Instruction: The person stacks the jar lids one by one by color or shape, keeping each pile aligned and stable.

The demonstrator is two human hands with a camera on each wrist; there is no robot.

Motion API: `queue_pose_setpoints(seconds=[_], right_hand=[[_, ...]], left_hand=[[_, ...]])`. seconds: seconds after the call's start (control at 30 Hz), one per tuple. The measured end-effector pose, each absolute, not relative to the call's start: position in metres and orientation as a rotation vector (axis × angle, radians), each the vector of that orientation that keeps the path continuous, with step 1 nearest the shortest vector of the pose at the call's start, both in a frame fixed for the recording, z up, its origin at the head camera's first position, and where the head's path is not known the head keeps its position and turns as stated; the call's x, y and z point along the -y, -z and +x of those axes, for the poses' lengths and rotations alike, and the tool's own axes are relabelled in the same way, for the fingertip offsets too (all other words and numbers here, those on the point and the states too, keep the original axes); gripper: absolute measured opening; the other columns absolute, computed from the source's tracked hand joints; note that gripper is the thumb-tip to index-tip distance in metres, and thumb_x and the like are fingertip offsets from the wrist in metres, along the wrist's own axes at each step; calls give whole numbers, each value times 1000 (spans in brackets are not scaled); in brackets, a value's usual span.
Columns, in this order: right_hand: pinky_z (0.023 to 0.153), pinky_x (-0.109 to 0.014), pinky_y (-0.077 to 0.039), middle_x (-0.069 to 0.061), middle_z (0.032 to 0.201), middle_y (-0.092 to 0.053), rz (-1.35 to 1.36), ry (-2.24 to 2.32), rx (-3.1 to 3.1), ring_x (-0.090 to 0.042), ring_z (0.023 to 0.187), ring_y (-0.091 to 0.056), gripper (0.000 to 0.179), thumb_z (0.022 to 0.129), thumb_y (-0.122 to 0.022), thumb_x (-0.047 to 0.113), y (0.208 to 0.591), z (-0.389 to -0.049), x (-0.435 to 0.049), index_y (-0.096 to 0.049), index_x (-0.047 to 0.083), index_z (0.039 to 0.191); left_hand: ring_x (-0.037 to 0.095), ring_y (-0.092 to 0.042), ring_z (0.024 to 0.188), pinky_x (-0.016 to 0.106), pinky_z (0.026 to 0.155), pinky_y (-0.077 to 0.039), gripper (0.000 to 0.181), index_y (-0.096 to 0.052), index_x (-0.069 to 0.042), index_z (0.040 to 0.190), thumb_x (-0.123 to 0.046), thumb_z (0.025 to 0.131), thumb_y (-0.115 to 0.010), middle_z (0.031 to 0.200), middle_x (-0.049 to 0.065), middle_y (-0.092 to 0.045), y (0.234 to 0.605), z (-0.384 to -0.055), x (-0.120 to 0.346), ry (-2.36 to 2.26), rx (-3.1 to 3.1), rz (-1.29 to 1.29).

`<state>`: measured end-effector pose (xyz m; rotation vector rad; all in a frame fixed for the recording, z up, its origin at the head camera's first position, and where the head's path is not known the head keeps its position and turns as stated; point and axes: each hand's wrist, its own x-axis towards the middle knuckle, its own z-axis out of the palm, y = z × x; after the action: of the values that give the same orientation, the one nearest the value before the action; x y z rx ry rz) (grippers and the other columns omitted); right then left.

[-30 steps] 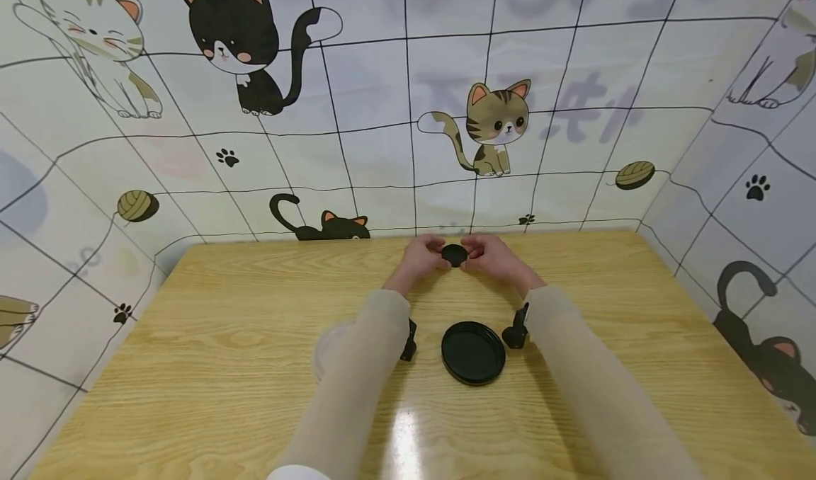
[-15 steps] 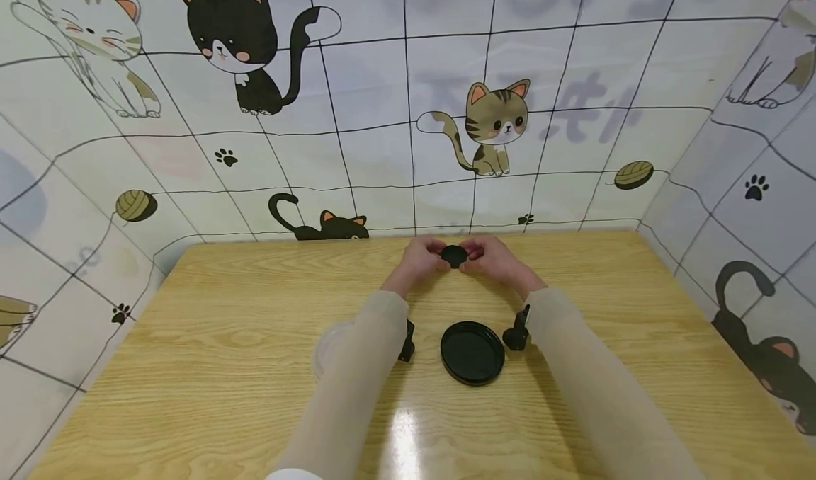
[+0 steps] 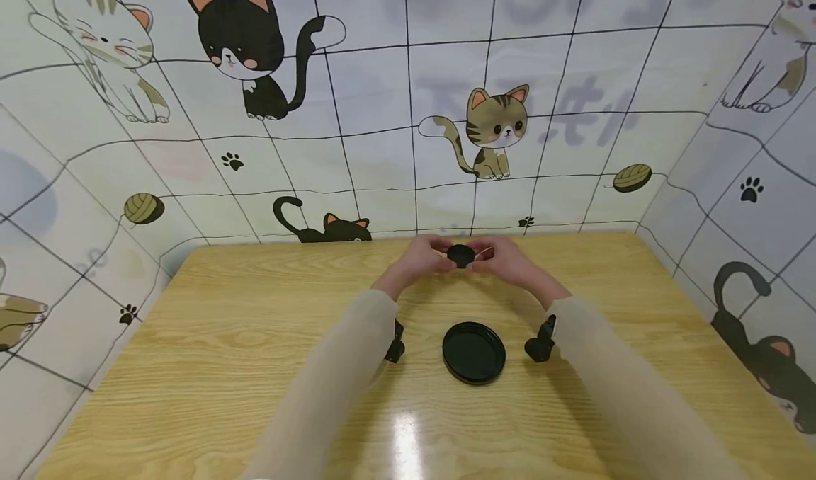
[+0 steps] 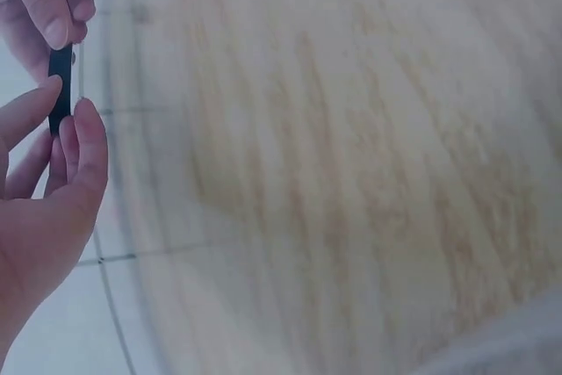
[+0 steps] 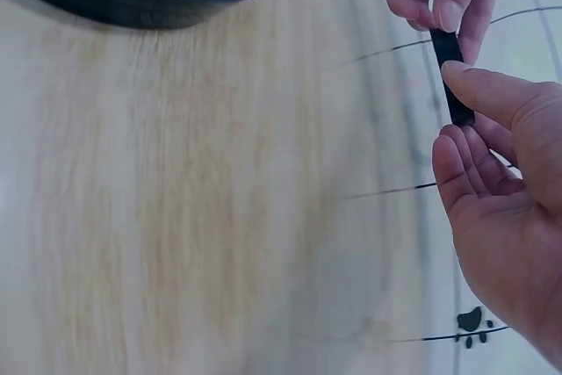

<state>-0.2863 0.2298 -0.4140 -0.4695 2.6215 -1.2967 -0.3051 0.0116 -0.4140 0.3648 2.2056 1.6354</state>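
Both hands meet at the far side of the table over a small black disc [image 3: 461,255]. My left hand [image 3: 422,259] pinches its left edge between thumb and fingers. From the other side my right hand [image 3: 506,262] pinches the right edge. Seen edge-on in the left wrist view, the disc [image 4: 60,85] is a thin black strip. The right wrist view shows my right thumb on the disc [image 5: 452,85], fingertips at its lower end. Nearer on the table lies a larger black round dish [image 3: 473,353] with a raised rim, touched by neither hand.
The wooden table [image 3: 255,324] is bounded by a cat-printed backdrop [image 3: 382,112] at the back and sides. A dark camera sits on each wrist. Part of the dish's curved wall [image 5: 167,8] shows in the right wrist view. Sleeves cover part of the near table.
The disc and both hands have shifted slightly right. Both forearms have spread outward, and the left sleeve now covers the translucent round piece seen earlier. The head view has tilted a little.
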Motion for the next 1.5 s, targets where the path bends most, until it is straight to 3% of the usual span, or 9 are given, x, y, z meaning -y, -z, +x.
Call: queue_pose_setpoints(seconds=[0.23, 0.37, 0.5, 0.67, 1.0, 1.5], right_hand=[[87, -45, -54, -23, 124, -63, -580, 1280, -2652, -35, 107, -62, 51, 96, -74, 12, 393, -262, -235, -56, -7, 140], [82, -36, -54, -19, 115, -65, -630, 1342, -2605, -29, 98, -63, 50, 94, -75, 9, 384, -241, -240, -57, -9, 137], [79, -29, -54, -15, 109, -65, -637, 1380, -2570, -25, 94, -63, 49, 94, -76, 9, 381, -219, -242, -58, -9, 136], [76, -28, -55, -12, 106, -64, -661, 1385, -2596, -25, 90, -63, 47, 92, -77, 5, 383, -199, -241, -59, -7, 133], [76, -28, -54, -8, 104, -62, -715, 1400, -2576, -22, 89, -60, 45, 89, -80, 5, 385, -165, -234, -63, -5, 130], [77, -29, -54, -9, 106, -62, -774, 1480, -2473, -16, 89, -61, 42, 91, -79, 8, 408, -140, -231, -63, -5, 129]], left_hand=[[28, -68, 101, 47, 92, -55, 46, -61, 1, 133, 0, 89, -77, 128, 16, -59, 398, -284, -7, -1667, -2169, 440], [28, -67, 102, 51, 94, -53, 44, -63, 1, 129, -2, 88, -79, 124, 15, -59, 391, -262, -4, -1670, -2165, 494], [23, -67, 99, 41, 88, -57, 44, -65, -1, 127, -4, 87, -82, 119, 11, -62, 386, -240, -3, -1648, -2223, 516], [18, -65, 93, 30, 76, -56, 43, -67, -2, 124, -5, 85, -84, 113, 7, -64, 382, -215, -2, -1646, -2287, 514], [15, -65, 89, 26, 69, -54, 41, -67, -3, 122, -2, 85, -83, 108, 3, -64, 386, -176, 8, -1649, -2298, 508], [12, -64, 85, 24, 65, -54, 41, -67, -1, 121, 2, 83, -82, 105, 2, -63, 407, -151, 14, -1581, -2308, 526]])
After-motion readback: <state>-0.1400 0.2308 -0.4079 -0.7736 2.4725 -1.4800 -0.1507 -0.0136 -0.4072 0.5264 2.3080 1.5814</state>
